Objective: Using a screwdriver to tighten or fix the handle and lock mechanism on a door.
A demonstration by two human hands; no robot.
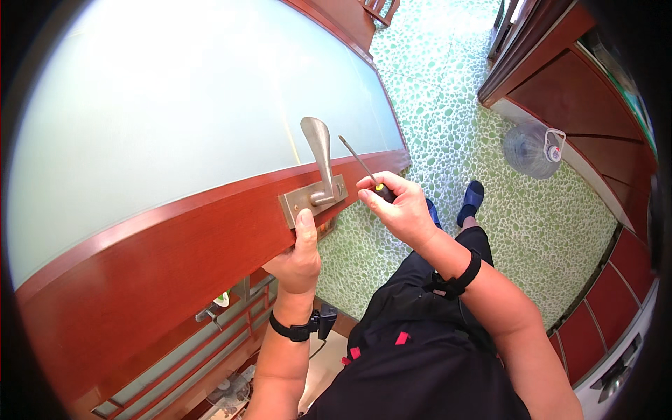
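Clear jug (528, 150) (contents unclear), right hand (404, 210) gripping screwdriver (361, 163), left hand (297, 262) clasping door (210, 234)

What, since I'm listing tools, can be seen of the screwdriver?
The screwdriver has a slim, metallic-looking shaft and a dark handle, yellow-green near the shaft. The right hand grips the handle, partly hiding it. The tool slants up-left in the picture, beside the door lever; its tip appears to touch nothing.
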